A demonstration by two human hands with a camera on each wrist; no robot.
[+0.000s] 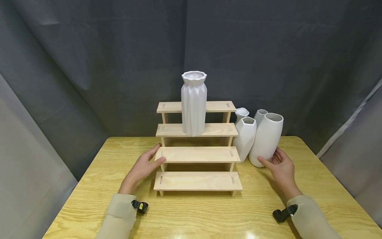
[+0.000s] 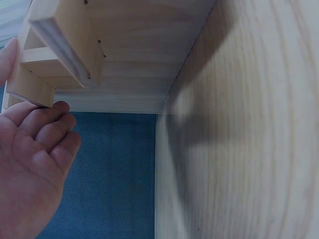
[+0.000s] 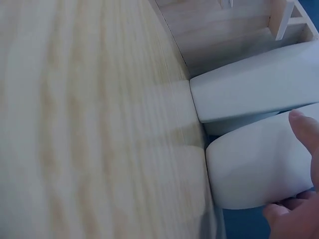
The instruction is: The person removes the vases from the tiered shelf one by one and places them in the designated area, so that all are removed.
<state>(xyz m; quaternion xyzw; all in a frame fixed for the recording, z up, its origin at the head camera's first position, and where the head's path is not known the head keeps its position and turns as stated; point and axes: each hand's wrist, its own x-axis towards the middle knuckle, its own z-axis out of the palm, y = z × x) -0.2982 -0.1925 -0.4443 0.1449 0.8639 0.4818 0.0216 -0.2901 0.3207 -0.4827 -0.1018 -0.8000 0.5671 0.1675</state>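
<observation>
A: Where are the hands sitting?

B: The left hand (image 1: 142,167) is resting against the left end of the rack (image 1: 197,155), at its second step from the bottom. Fingers are lying straight, thumb over the step's edge, touching the wood rather than gripping it. The left wrist view is showing the same fingers (image 2: 44,130) lying relaxed just under a step.

A: And the other?

B: The right hand (image 1: 281,168) is closing round the foot of the round vase (image 1: 266,138), which is standing upright on the table (image 1: 89,196) just right of the rack. The thumb is pressing on the front and the fingers are curling behind, so I'm reading it as grasping. The vase isn't looking lifted; its base appears to be on the table.

A: How far along is it looking?

B: Early, I'm judging. One ribbed vase (image 1: 194,103) is standing on the rack's third step. Three more are waiting beside it: the faceted vase (image 1: 245,136) touching the round one, and two small vases (image 1: 241,114) behind, partly hidden. The two lower steps and the top one are carrying nothing.
</observation>
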